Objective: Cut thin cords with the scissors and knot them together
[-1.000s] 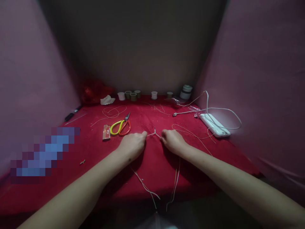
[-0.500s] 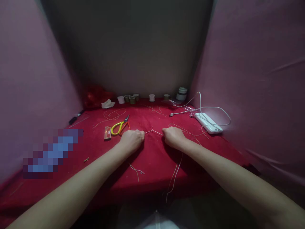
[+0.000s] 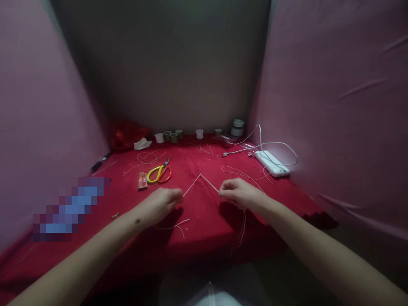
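Note:
A thin pale cord (image 3: 209,183) runs between my hands, rising to a small peak where its two sides meet on the red cloth. My left hand (image 3: 165,202) is closed on the cord's left side. On the other side, my right hand (image 3: 237,192) pinches the cord between thumb and fingers. Loose cord ends (image 3: 180,226) trail below my left hand, and more hang under my right hand toward the front edge. Scissors (image 3: 159,173) with one yellow and one red handle lie beyond my left hand, beside a small orange-red packet (image 3: 142,181).
Several thread spools (image 3: 174,137) stand along the back, near a lidded jar (image 3: 238,127). A white power bank-like block (image 3: 272,163) with a white cable (image 3: 280,143) lies at right. A red plastic bag (image 3: 129,132) sits back left. Pink cloth walls flank the red tablecloth (image 3: 204,216).
Both hands have come nearer to me, and the cord between them went from almost straight to an upside-down V. The whole view has shifted slightly.

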`<action>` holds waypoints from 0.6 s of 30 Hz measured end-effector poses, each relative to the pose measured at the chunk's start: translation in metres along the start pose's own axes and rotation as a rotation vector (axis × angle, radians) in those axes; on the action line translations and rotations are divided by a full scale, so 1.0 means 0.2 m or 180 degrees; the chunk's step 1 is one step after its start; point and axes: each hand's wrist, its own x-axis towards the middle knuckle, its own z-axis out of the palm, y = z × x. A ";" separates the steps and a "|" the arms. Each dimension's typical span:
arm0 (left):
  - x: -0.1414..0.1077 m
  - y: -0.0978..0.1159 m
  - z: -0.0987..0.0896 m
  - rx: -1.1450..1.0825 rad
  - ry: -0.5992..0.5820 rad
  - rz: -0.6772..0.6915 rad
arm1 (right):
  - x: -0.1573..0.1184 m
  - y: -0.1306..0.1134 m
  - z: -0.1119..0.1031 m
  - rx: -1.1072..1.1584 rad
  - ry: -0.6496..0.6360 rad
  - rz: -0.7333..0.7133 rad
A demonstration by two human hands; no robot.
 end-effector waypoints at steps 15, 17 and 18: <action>-0.43 0.21 0.52 -0.4686 -0.0456 -0.1061 | -0.47 0.23 0.45 0.3697 -0.0021 0.0390; -0.45 0.21 0.56 -0.4815 -0.0515 -0.1081 | -0.51 0.26 0.52 0.3788 -0.0011 0.0476; -0.47 0.21 0.58 -0.4856 -0.0529 -0.1086 | -0.52 0.27 0.55 0.3809 -0.0050 0.0521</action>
